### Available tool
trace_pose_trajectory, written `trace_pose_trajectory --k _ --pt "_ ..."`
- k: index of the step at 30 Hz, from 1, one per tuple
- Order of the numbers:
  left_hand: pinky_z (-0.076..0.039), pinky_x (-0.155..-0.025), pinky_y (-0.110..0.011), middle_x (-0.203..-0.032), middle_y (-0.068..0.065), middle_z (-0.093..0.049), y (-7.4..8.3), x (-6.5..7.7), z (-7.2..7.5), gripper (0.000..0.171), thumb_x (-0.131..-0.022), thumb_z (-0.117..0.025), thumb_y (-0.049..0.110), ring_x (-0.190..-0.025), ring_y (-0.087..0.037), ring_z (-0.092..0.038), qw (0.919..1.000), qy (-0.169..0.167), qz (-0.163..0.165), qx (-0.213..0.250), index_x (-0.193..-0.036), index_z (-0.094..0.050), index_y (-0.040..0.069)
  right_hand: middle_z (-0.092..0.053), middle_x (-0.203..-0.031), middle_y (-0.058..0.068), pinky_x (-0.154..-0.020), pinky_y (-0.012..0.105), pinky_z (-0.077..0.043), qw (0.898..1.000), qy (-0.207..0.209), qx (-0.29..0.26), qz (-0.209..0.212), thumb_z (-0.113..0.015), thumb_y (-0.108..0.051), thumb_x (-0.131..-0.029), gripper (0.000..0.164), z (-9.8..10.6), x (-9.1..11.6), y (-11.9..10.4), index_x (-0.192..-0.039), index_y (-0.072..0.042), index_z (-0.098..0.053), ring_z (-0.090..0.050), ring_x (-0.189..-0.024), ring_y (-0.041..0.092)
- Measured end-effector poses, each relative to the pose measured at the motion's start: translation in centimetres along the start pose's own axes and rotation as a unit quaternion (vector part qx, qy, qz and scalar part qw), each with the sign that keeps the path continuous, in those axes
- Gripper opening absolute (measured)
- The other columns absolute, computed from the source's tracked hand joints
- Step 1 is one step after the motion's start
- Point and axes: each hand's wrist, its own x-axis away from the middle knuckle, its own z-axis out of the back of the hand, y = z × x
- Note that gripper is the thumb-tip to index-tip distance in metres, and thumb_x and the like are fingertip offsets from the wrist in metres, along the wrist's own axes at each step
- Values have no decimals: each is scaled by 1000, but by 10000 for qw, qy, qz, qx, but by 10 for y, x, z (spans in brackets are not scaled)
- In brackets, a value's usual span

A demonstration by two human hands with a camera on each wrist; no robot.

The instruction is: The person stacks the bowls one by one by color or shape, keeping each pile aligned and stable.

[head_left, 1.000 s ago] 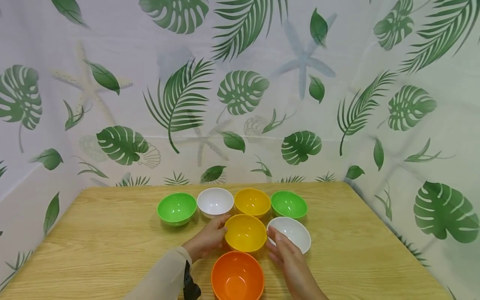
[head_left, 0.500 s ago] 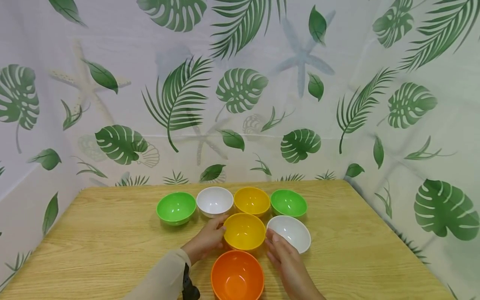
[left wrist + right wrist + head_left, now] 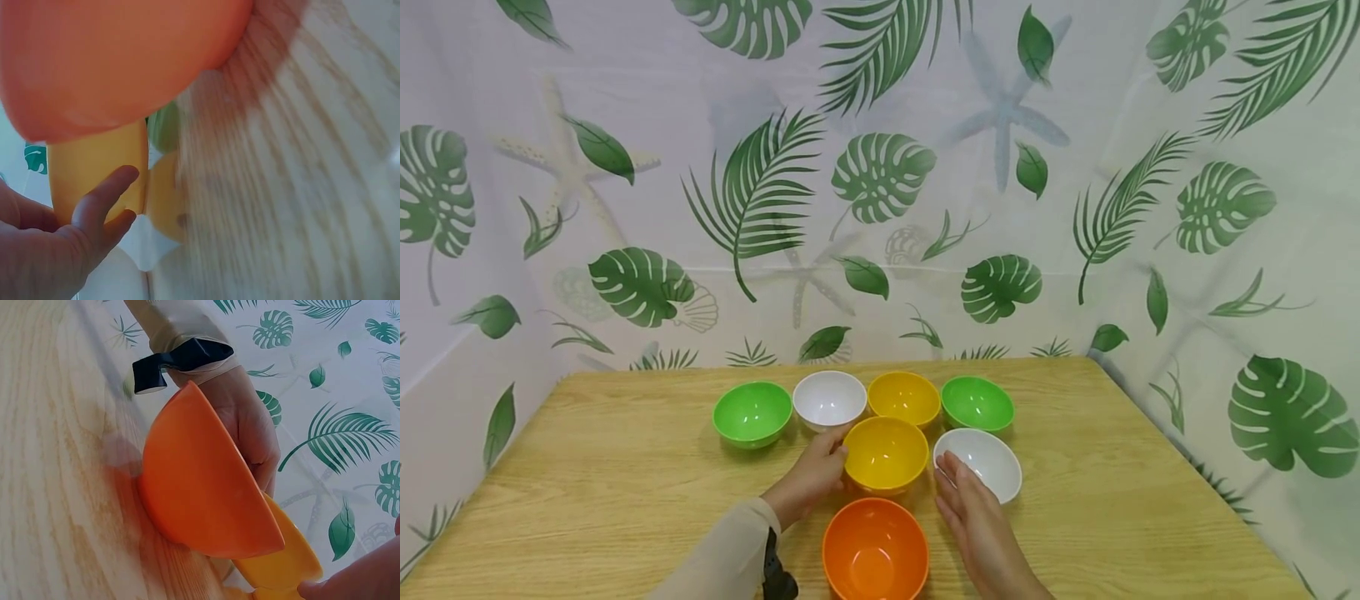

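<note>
My left hand (image 3: 811,473) grips the left side of the front yellow bowl (image 3: 886,454), thumb and fingers at its rim. In the left wrist view, the fingers (image 3: 103,197) spread over the outside of that bowl. My right hand (image 3: 985,529) stands at the bowl's right with fingers straight, a small gap between them in the head view. Its fingertips overlap the near white bowl (image 3: 996,462). Just in front of the yellow bowl, between my forearms, an orange bowl (image 3: 876,550) stands upright on the table; it hides part of the yellow bowl in both wrist views.
Behind, a row holds a green bowl (image 3: 752,414), a white bowl (image 3: 830,400), another yellow bowl (image 3: 904,398) and a second green bowl (image 3: 977,404). The wooden table (image 3: 625,467) meets a leaf-patterned cloth wall (image 3: 880,275) at its back edge.
The front yellow bowl has shifted slightly back and left in my left hand. A gap has opened between it and my right fingers, and between it and the near white bowl.
</note>
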Motion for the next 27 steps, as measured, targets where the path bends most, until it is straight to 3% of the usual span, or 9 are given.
trace_pose_trajectory --k 14,20,27 --pt "-53 -70 -34 -129 -25 -43 4 2 1 44 -100 -25 1 -94 -22 -55 9996 -161 -45 223 -143 -25 -7 -10 -147 31 -107 39 -20 9995 -53 -303 -119 -22 -46 -102 75 -3 -3 1 -142 15 -5 -15 -135 34" --pt "-52 -77 -37 -140 -24 -34 13 7 0 43 -101 -29 7 -107 -27 -52 9990 -160 84 408 -143 -26 -6 -5 -148 29 -107 39 -21 9979 -199 -596 -135 -22 -31 -105 62 -2 -1 2 -143 13 -1 -14 -135 35" --pt "-53 -76 -41 -140 -26 -32 25 14 -3 51 -104 -30 27 -119 -35 -41 9966 -114 -87 815 -142 -26 -7 -10 -149 28 -105 41 -27 9989 16 -467 4 -27 -15 -103 54 -3 0 2 -144 12 -4 -20 -133 35"
